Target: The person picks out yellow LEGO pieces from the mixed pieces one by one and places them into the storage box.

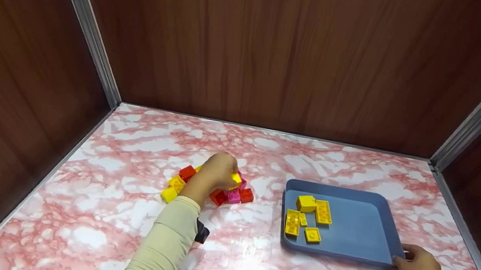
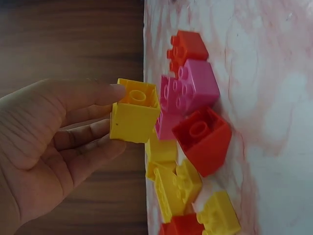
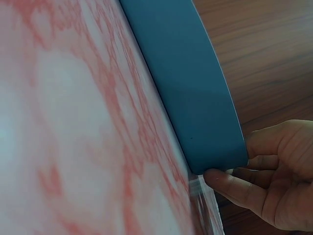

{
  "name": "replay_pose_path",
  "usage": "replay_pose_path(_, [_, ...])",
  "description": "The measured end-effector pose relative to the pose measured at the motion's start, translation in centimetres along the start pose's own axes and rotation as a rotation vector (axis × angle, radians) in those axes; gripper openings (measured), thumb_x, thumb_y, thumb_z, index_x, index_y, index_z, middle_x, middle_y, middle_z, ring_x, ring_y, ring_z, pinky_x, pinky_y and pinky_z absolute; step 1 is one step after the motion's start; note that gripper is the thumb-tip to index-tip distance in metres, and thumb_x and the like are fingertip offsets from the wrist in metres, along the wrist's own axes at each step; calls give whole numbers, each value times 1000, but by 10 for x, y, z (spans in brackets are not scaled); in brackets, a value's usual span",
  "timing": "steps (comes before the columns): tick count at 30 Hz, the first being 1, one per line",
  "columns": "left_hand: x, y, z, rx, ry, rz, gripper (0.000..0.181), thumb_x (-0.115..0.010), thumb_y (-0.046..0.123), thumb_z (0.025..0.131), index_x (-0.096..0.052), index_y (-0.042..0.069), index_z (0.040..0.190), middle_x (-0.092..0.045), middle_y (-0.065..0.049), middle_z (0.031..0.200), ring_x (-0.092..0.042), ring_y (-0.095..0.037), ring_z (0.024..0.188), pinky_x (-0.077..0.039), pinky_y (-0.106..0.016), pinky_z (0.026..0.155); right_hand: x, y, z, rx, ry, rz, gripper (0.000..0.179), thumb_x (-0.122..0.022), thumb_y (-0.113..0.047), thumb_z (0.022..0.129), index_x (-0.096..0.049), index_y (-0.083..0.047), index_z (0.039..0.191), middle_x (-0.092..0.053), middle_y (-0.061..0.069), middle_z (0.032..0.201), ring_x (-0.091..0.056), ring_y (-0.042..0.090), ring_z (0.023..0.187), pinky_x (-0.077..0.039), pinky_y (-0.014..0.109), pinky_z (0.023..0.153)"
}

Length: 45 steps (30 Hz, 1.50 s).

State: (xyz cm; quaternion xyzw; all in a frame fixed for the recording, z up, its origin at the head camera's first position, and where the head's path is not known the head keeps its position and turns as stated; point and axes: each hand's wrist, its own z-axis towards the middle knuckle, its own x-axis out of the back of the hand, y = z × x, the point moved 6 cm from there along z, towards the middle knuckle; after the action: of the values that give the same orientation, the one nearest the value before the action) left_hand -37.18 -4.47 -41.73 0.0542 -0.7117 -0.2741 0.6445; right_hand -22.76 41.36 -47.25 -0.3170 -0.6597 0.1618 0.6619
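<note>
Between thumb and fingers, my left hand (image 1: 218,169) pinches a yellow toy brick (image 2: 134,117), its hollow underside showing in the left wrist view. Below and around that hand lies a loose pile of bricks: a red brick (image 2: 203,139), a pink brick (image 2: 200,83), a yellow brick (image 2: 220,215) and several others. To the right sits a blue tray (image 1: 359,227) with several yellow bricks (image 1: 324,211) in its left part. At the tray's near right corner, my right hand (image 1: 421,269) grips the rim, thumb on one side and fingers on the other.
The table (image 1: 114,230) has a pink and white marbled top. Brown wood-grain panels (image 1: 280,51) stand at the back and both sides, with grey metal strips (image 1: 90,29) at the corners. A black wrist device (image 1: 202,232) shows by the left sleeve.
</note>
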Motion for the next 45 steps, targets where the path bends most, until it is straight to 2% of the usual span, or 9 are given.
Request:
replay_pose_path(3, [-5,11,0,-36,-20,16,28,-79,19,76,-74,1,97,-66,-6,86,-56,-23,78,-51,-32,77,0,1,0,-5,4,-1,51,-62,-9,86,-47,21,124,-61,36,104,-66,28,77,-49,40,71])
replay_pose_path(8, [-10,30,-1,-112,-53,29,30,-79,21,78,-73,1,100,-68,-8,93,-58,-23,83,-51,-34,83,-1,2,1,-24,-2,6,51,-63,-9,86,-47,21,125,-60,37,106,-64,35,86,-46,51,80])
replay_pose_path(13, [-12,52,-2,-232,-46,86,28,-78,23,77,-75,1,95,-69,-7,90,-60,-22,83,-51,-35,81,-1,2,1,-16,-5,-1,51,-63,-10,87,-47,21,125,-59,38,107,-64,37,87,-47,51,81])
replay_pose_path(20, [-15,85,-5,-390,-15,178,24,-79,25,74,-76,5,87,-63,-2,78,-55,-19,75,-48,-32,71,0,-2,1,24,12,-24,51,-63,-10,86,-48,22,123,-60,37,106,-65,39,88,-48,51,80])
replay_pose_path(25, [-23,109,-7,-474,-31,175,21,-79,25,74,-76,6,84,-64,1,76,-55,-17,74,-46,-27,66,0,-2,1,25,21,-27,50,-64,-9,86,-49,22,122,-61,36,104,-65,37,86,-49,45,75])
replay_pose_path(30, [-37,136,-12,-560,-87,244,25,-79,30,76,-78,10,93,-71,1,86,-60,-16,81,-47,-25,71,0,0,1,15,13,-22,50,-63,-9,87,-48,22,123,-60,37,107,-65,38,86,-49,49,78])
replay_pose_path(35, [-55,157,-19,-615,-144,312,29,-77,30,78,-78,12,100,-71,1,93,-60,-14,85,-47,-22,74,0,1,1,1,-6,-20,51,-62,-10,87,-46,22,124,-59,38,108,-65,38,86,-47,53,82])
replay_pose_path(40, [-74,169,-20,-657,-174,308,25,-79,30,76,-78,14,95,-68,4,88,-57,-10,80,-45,-20,69,0,1,2,-3,-14,-14,51,-62,-9,88,-46,22,125,-59,38,108,-64,39,87,-46,54,83])
replay_pose_path(45, [-89,175,-20,-683,-187,354,22,-79,31,75,-78,17,91,-69,8,82,-59,-10,78,-45,-20,66,0,1,1,1,-2,-8,52,-63,-10,86,-47,21,124,-60,37,106,-66,35,83,-48,50,79])
